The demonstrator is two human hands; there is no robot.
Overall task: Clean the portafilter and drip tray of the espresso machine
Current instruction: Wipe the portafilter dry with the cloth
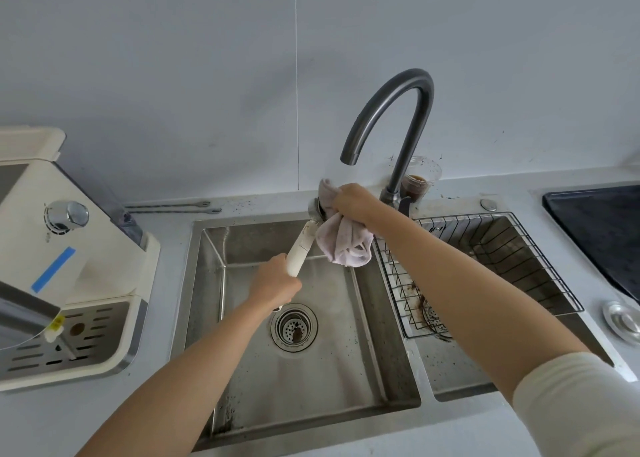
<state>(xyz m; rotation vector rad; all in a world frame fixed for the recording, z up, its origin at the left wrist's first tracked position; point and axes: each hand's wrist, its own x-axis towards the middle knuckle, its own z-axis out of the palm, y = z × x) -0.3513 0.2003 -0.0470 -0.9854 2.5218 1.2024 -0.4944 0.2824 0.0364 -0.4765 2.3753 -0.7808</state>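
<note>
Wiping is being done: portafilter [300, 249] is being held over the left sink [346, 335], handle gripped by left hand [277, 283], cloth [343, 241] clutched against its head by right hand [353, 202]. Drip tray [97, 328], far left on the machine, is likely being left for next.

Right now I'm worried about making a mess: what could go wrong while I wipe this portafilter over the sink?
The left hand grips only the end of the portafilter handle, so pressing with the cloth in the right hand might twist it loose into the sink. Wiped-off grounds may add to the brown residue in the drain strainer. The right hand works close to the cup of brown liquid by the faucet and could knock it.
</note>
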